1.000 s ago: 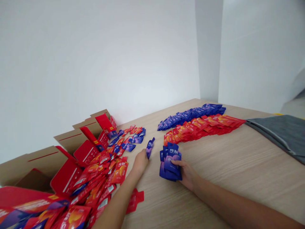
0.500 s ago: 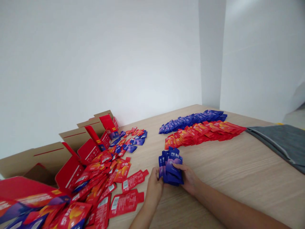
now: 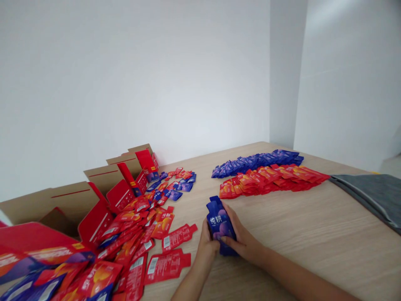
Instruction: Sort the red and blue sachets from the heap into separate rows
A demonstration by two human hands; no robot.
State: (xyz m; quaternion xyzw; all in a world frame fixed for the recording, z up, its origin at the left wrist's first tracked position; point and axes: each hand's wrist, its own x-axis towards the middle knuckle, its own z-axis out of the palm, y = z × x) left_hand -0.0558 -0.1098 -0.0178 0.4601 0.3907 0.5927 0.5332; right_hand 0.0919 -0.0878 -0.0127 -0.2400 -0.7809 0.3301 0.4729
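A second ago my left hand (image 3: 206, 243) was out by the loose heap (image 3: 138, 228), pinching a single blue pouch. Now it is back, and both grips are clenched on the blue stack (image 3: 218, 223): the left presses one side, and my right hand (image 3: 242, 240) wraps the other side and the front. The pouches were fanned before. They are now squared into one tight block, so I judge the single pouch has joined it. The block rests on the bench (image 3: 313, 238), near the closer end of the red row (image 3: 272, 177). The heap lies well to that row's left.
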